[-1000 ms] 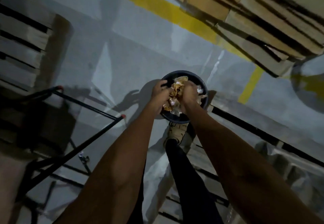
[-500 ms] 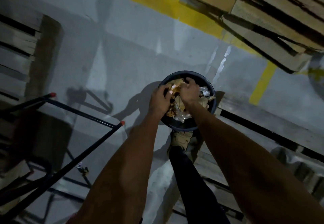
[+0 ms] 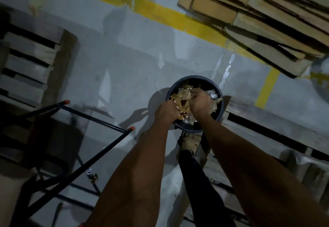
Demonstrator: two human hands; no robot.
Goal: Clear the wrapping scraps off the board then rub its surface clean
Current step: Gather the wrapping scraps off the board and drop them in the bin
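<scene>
Both forearms are bare from the bottom edge of the view up to the wrists, with no sleeve, watch or band showing on either. The left hand point(image 3: 166, 110) and the right hand point(image 3: 200, 102) wear no gloves or rings that can be made out. Below the round dark bin point(image 3: 219, 109), one leg is clad in a close-fitting black trouser leg point(image 3: 199, 182), ending in a tan lace-up shoe point(image 3: 189, 142) with ribbed, padded panels across its top.
</scene>
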